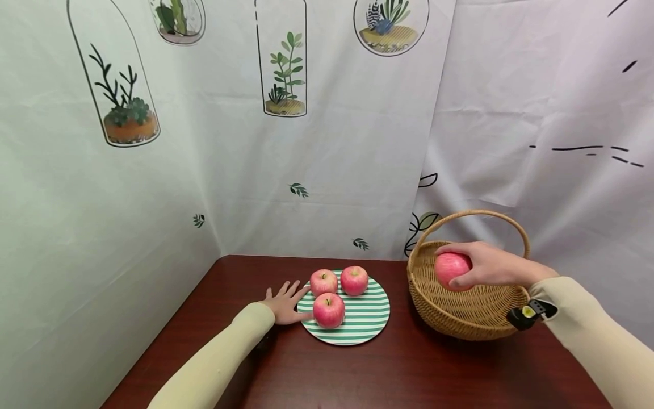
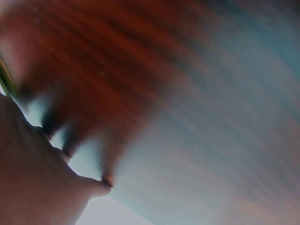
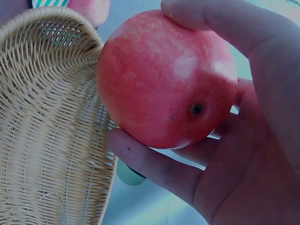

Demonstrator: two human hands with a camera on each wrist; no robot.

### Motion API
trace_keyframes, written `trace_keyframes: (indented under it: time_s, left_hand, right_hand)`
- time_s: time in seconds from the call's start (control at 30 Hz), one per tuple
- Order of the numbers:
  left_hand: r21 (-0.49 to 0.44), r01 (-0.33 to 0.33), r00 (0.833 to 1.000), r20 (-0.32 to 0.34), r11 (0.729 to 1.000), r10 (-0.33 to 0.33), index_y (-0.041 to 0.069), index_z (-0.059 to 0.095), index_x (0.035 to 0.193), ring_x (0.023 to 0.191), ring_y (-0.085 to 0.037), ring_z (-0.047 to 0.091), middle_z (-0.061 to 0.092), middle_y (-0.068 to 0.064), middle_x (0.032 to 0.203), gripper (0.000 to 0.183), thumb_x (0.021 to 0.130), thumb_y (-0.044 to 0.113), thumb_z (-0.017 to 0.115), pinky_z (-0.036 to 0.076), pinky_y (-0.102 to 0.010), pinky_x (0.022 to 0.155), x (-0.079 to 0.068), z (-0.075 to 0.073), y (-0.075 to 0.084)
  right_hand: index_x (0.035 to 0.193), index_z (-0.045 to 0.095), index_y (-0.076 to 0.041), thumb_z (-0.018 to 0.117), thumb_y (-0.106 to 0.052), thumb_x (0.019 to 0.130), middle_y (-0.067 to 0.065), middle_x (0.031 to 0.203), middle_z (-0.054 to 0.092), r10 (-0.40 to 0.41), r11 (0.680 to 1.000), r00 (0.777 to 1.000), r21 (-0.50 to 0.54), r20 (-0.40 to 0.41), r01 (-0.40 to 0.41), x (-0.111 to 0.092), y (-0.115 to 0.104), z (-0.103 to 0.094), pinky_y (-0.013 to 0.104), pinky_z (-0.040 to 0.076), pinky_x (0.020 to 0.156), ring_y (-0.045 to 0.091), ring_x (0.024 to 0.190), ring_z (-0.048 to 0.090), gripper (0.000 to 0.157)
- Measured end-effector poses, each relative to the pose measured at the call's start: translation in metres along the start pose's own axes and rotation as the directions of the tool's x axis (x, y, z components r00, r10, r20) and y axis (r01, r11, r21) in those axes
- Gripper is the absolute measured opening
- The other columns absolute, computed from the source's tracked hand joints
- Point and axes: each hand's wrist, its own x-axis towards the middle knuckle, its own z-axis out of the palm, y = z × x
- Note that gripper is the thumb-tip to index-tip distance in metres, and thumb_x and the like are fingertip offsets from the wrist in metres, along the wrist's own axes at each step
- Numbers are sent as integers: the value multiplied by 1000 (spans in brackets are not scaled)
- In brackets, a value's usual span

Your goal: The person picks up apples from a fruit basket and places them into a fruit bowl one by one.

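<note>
My right hand (image 1: 487,264) holds a red apple (image 1: 452,269) over the wicker basket (image 1: 443,325). In the right wrist view, the thumb and fingers curve round this apple (image 3: 164,84), and a small dark pit shows on its skin. My left hand (image 1: 286,304) lies with spread fingers at the left edge of a green-and-white striped plate (image 1: 370,309). Its thumb tip reaches beside the front apple (image 1: 328,311); whether they touch I cannot tell. Two more apples, one on the left (image 1: 323,282) and one on the right (image 1: 354,280), sit behind it on the plate.
A dark red-brown table (image 1: 327,369) carries the plate and basket. The basket's arched handle (image 1: 477,212) rises behind the right hand. A pale curtain (image 1: 327,159) printed with plants hangs behind and to the left.
</note>
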Motion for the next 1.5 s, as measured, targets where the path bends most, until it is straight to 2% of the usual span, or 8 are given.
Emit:
trace_keyframes:
  time_s: [0.2,0.43,0.6,0.77,0.87,1.13,1.5]
  left_hand:
    - [-6,-3,1000,0,1000,3,32,23,161,156,-37,13,18,-8,169,99,81,88,44,10,-75,114,-3,-2,2]
    - [-4,2,1000,-2,1000,-2,34,23,161,156,-37,12,17,-7,169,98,82,88,44,9,-74,115,-2,-2,2]
    - [-7,3,1000,-6,1000,-3,33,24,161,155,-37,13,18,-7,169,98,82,87,45,10,-75,114,-2,-2,3]
    - [-8,-1,1000,-6,1000,1,33,24,161,155,-37,14,19,-8,169,97,82,86,46,11,-75,114,-3,-2,3]
    - [-9,-3,1000,-6,1000,3,34,24,161,155,-37,14,18,-7,169,97,82,87,45,11,-75,114,-4,-3,4]
    - [-7,-4,1000,-7,1000,3,34,24,161,155,-37,14,19,-8,169,97,82,87,45,12,-75,114,-4,-3,3]
    - [3,-8,1000,7,1000,8,32,23,161,155,-37,14,18,-8,169,96,84,85,44,12,-74,114,-12,-10,8]
  right_hand:
    - [132,61,-21,85,-31,74,-5,105,69,-29,999,999,-36,-17,28,3,-6,5,28,54,71,6,84,64,64]
    - [128,61,-29,85,-31,75,-10,102,68,-64,997,998,-48,-12,63,8,-14,10,26,55,72,4,84,64,58]
    - [129,63,-26,86,-32,75,-11,110,66,-81,996,997,-51,-21,80,11,-22,14,27,55,73,7,90,64,59]
    - [128,62,-30,86,-34,75,-12,114,64,-95,994,995,-60,-23,94,16,-26,19,26,55,75,6,92,63,58]
    - [128,61,-28,85,-34,76,-12,115,64,-111,993,994,-41,-12,111,19,-28,22,27,55,76,7,92,64,57]
    - [129,57,-36,85,-36,77,-9,124,61,-122,992,992,-37,-15,121,23,-35,31,27,55,78,9,99,63,58]
    - [128,56,-36,84,-31,76,-12,113,63,-151,988,988,-14,-12,151,31,-42,42,27,55,78,8,95,63,59]
